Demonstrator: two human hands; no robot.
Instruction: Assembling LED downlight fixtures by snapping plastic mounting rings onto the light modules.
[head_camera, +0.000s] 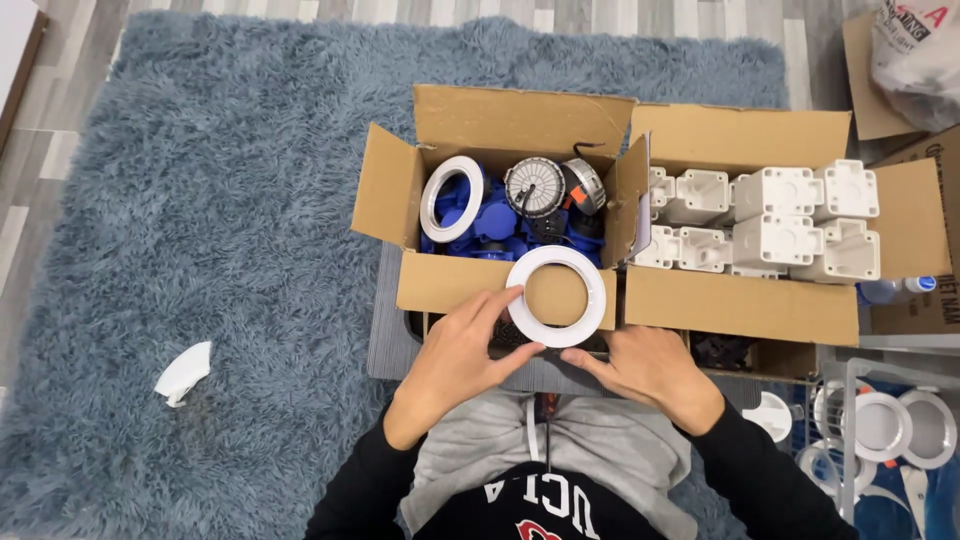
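Shaggy blue-grey rug (230, 200) covers most of the floor, with pale wood planks showing along the far edge and a crumpled white scrap (183, 373) lying on the pile to the left. Two open cardboard boxes sit side by side in front of the seated person. The left box (455, 283) holds blue plastic parts, a second white ring (452, 198) leaning at its left end and a round grey finned part (534, 186). The right box (740, 303) is packed with white square plastic housings (770, 225).

Between the hands, a flat white trim ring (557, 296) is held up over the near wall of the left box, its open face turned toward the camera, so it has no long axis to speak of. The left hand (462, 350) pinches the ring's left rim between thumb and fingers, closed on it. The right hand (650, 368) sits just below and right of the ring with its forefinger touching the lower rim; whether it truly grips cannot be told. More white ring fixtures (900, 425) lie at the near right.
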